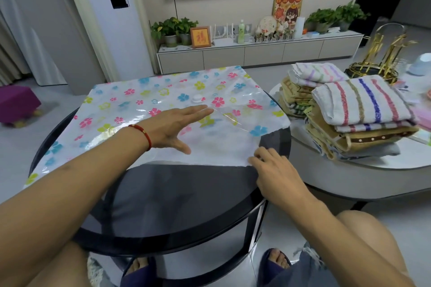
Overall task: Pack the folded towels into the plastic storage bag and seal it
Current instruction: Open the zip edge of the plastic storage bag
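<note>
A clear plastic storage bag [130,100] printed with coloured flowers lies flat across the round dark glass table [177,196]; a white valve cap [198,98] sits near its middle. My left hand [177,124] lies flat on the bag with straight fingers, a red cord at its wrist. My right hand [268,163] pinches the bag's near right corner at the open edge. Two stacks of folded towels stand on the white table to the right: a near stack [359,119] topped by a striped white towel, and a far stack [307,86].
A gold wire rack [382,53] and a pale round object [422,64] stand behind the towels on the white table [373,170]. A purple stool [18,102] is on the floor at left. A TV cabinet [256,51] with plants runs along the far wall. My knees and feet are below the table.
</note>
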The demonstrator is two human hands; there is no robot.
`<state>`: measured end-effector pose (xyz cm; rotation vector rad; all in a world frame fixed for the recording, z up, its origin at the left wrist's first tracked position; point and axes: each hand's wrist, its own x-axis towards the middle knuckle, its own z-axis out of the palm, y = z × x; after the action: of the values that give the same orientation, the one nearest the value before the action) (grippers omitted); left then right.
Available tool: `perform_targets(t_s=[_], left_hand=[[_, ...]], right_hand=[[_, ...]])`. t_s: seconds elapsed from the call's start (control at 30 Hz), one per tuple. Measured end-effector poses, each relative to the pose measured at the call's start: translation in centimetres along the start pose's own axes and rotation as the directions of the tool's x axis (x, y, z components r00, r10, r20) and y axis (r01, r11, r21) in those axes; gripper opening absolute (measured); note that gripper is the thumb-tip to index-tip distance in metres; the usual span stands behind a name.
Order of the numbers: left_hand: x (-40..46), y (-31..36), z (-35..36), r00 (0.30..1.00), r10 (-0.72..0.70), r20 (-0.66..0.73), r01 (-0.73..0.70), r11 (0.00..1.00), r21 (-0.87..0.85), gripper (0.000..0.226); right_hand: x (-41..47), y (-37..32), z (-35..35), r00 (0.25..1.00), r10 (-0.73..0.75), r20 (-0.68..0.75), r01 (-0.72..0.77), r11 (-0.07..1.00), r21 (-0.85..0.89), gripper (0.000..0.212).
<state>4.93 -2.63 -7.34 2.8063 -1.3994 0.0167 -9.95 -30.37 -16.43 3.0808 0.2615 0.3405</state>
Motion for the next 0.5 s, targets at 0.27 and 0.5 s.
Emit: perform_targets(t_s=[0.27, 0.5], left_hand=[[-0.6, 0.8, 0.7, 0.999, 0.019, -0.029, -0.019, 1.0, 0.02, 0.124], [-0.7, -1.1, -0.3, 0.995, -0.029, -0.096, 0.028, 1.0, -0.013, 0.123]], right_hand=[[0.6, -0.6, -2.4, 0.995, -0.045, -0.085, 0.049, 0.998, 0.042, 0.051], [-1.2, 1.0, -1.4, 0.962, 0.242, 0.127, -0.259, 0.956, 0.139, 0.045]])
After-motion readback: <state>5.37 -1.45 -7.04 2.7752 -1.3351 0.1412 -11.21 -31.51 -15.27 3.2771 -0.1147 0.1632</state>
